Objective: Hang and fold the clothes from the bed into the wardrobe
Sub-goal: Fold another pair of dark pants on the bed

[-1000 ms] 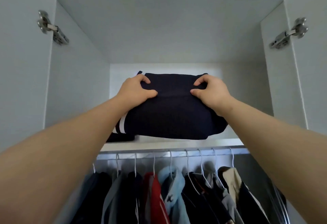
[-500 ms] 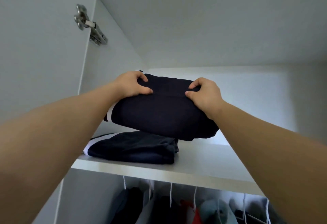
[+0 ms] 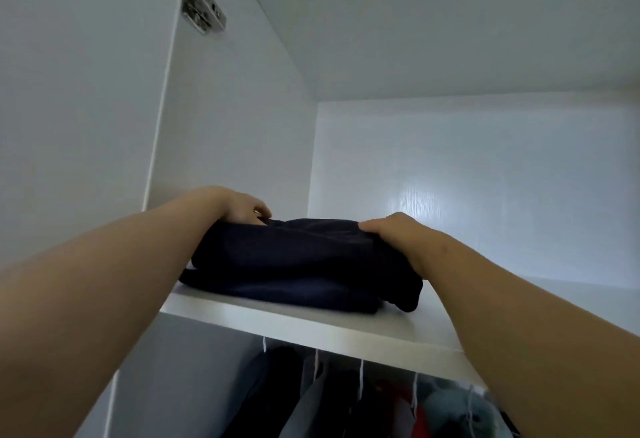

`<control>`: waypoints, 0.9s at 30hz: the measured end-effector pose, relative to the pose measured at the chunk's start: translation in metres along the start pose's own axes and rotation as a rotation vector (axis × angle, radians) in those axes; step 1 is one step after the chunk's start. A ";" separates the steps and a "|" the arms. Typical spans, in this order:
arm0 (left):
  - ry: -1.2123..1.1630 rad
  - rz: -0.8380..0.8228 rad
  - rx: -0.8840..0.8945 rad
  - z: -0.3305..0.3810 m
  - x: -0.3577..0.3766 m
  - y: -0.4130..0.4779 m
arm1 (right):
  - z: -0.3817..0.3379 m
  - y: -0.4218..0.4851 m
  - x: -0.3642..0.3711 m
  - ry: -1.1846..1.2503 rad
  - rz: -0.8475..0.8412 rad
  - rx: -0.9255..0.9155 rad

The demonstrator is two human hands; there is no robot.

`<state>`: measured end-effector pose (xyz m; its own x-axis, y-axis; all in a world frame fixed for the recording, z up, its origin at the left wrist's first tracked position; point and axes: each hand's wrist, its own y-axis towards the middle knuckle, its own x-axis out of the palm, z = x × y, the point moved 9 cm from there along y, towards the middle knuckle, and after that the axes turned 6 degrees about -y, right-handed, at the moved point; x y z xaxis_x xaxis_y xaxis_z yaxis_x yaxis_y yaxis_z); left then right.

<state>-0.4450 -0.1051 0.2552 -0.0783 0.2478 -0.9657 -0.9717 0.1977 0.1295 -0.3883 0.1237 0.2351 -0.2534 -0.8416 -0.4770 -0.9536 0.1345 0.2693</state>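
White wardrobe [image 3: 450, 178] fills the frame; its shelf [image 3: 311, 328] crosses the lower middle; hung clothes [image 3: 346, 403] show beneath it at bottom centre; a folded navy garment [image 3: 294, 254] lies at centre frame on the shelf's left end, stacked on a lower garment [image 3: 287, 295]; right hand [image 3: 394, 235] grips its right edge, fingers curled; left hand [image 3: 242, 210] pinches its back left corner; hinge [image 3: 199, 4] at upper left.

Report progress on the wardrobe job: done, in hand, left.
Done: clothes hang below the shelf; one folded garment lies on it. In hand: left hand and right hand grip a second navy garment resting on top. Left: release it; the bed is out of view, so any remainder is unknown.
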 end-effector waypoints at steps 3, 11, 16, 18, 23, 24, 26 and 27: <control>0.073 -0.040 -0.168 -0.006 0.001 -0.005 | 0.003 -0.002 0.003 -0.059 0.001 0.005; 0.206 0.232 -0.029 0.016 -0.028 -0.010 | -0.011 -0.007 -0.008 0.040 0.199 -0.055; 0.456 0.111 0.014 0.011 -0.004 -0.013 | -0.014 -0.011 0.006 0.207 0.061 -0.038; 0.562 0.187 -0.020 0.020 -0.010 -0.015 | -0.005 -0.005 0.001 0.310 0.075 0.010; -0.036 0.175 0.237 0.082 -0.005 -0.029 | 0.012 0.004 0.003 0.463 0.042 0.148; -0.056 0.024 0.274 0.091 0.019 -0.032 | 0.011 0.005 0.003 0.492 0.043 0.138; 0.081 -0.134 0.292 0.092 0.054 -0.032 | 0.005 0.008 -0.010 0.540 0.163 0.045; 0.108 -0.134 0.307 0.092 0.061 -0.028 | 0.001 0.010 -0.022 0.531 0.260 -0.012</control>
<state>-0.4021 -0.0086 0.2135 0.0062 0.1019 -0.9948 -0.8637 0.5019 0.0460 -0.3920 0.1437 0.2475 -0.3601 -0.9287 0.0891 -0.8683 0.3685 0.3321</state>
